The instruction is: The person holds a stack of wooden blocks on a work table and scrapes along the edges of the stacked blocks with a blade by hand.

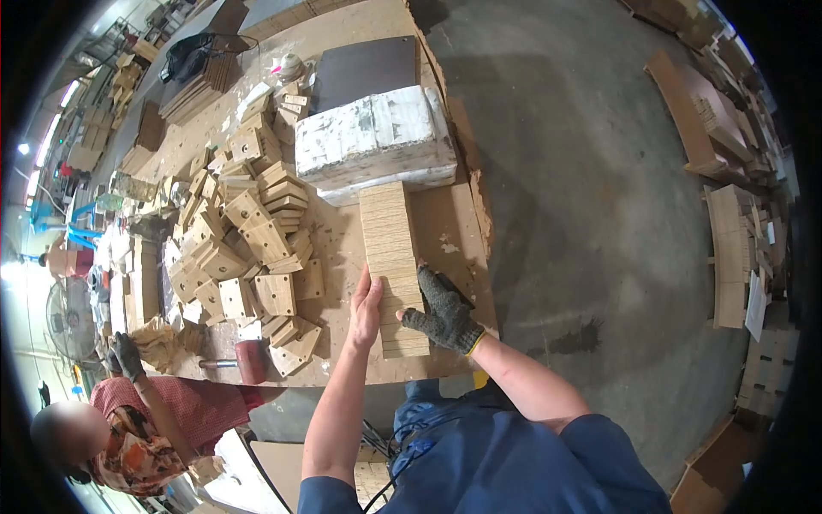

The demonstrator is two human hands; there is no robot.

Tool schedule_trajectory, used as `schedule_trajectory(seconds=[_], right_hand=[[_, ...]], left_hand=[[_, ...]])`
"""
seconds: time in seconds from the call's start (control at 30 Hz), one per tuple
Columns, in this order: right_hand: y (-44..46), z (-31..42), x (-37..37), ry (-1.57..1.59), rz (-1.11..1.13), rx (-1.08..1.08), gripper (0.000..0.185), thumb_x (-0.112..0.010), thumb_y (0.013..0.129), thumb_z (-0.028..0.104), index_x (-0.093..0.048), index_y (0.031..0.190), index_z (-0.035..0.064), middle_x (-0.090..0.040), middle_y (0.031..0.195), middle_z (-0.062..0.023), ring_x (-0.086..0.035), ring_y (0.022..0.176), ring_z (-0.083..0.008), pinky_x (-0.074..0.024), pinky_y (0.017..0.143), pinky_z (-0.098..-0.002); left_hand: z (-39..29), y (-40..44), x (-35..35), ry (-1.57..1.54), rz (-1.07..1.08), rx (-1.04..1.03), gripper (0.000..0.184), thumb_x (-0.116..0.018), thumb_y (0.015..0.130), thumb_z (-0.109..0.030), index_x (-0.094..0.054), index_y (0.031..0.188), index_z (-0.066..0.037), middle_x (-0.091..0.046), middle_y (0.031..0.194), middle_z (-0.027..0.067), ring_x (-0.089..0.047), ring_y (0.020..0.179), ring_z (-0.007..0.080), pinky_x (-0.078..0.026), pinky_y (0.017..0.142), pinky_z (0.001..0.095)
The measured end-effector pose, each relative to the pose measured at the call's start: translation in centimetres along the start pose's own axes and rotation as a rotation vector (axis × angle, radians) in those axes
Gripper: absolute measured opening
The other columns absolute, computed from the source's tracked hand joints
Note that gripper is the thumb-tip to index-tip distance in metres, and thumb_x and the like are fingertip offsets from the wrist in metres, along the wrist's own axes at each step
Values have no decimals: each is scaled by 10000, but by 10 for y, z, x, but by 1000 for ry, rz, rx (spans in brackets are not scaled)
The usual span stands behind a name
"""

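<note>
A long row of wood-grained pieces (390, 231) lies on the worktable (338, 231), its far end against a white wrapped block (368, 137). Bare and pressed along the row's left side is my left hand (366, 310). My right hand (441, 313), in a dark grey glove with bare fingertips, rests against the right side, thumb over the top. Both hands hold the row between them near its closer end. To the left is a heap of small wooden blocks with drilled holes (257, 227).
A mallet with a reddish head (251, 361) lies near the table's front edge. A dark panel (364, 73) is behind the white block. At the lower left a person (145, 420) wears dark gloves. Stacked boards (728, 257) stand across the floor at right.
</note>
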State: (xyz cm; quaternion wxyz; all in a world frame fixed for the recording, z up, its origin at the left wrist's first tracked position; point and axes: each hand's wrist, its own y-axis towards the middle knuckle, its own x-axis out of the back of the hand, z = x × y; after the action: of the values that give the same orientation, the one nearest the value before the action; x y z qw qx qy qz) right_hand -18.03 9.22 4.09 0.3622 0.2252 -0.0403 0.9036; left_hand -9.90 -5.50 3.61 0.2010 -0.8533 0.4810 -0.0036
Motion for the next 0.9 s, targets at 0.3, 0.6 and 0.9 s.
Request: schedule_trajectory(seconds=[0.3,0.6,0.9], right_hand=[[0,-1,4,-20,40,-71,816,-690,749,416,-365,1294,-97,-497,1208,-300,-490,1099,-417,-370,962,-446],[4,4,12,-25,111,-166,858,-676,756,430,-321,1334,-94,-457,1264,-302,-448,1169,-414,-350,999,-428],[-12,-12,-1,-73,64,-71,938,-702,724,452,-277,1354,-98,-416,1286,-320,-392,1224,-423,-305,1047,-440]], left_hand=[[4,4,3,-23,13,4,514,-426,976,-221,-281,1414,5,-438,1363,109,-398,1241,172,-285,1047,283],[3,4,-1,49,6,-49,514,-405,978,-216,-263,1421,2,-419,1376,121,-390,1249,183,-278,1054,291],[16,7,2,-7,-1,-78,517,-379,988,-247,-257,1423,5,-414,1380,121,-386,1248,183,-277,1053,297]])
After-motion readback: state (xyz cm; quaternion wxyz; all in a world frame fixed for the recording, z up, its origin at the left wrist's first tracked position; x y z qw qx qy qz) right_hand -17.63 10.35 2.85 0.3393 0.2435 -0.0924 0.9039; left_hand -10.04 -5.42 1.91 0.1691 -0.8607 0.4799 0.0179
